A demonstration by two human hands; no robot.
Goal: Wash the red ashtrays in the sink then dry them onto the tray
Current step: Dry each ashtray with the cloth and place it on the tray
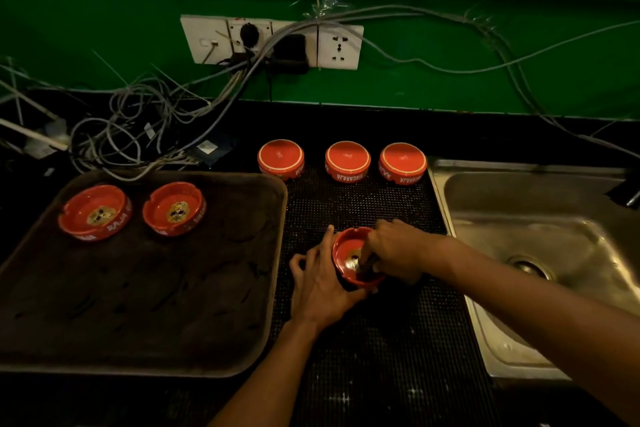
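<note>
Both hands work on one red ashtray (349,258) just left of the sink (540,253). Left hand (320,279) cups its side. Right hand (398,251) pinches something small and dark inside it; I cannot tell what. Two ashtrays sit on the tray (138,322), further left of the sink. A wet ashtray could slip and crack.

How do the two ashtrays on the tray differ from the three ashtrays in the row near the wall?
The two ashtrays on the tray stand upright, bowls open, a yellowish emblem showing inside; the three by the wall lie upside down, showing flat bases with a pale ring. The two rest on the brown tray; the three rest on the black mesh mat. All are red, round, with white lettering.
</note>
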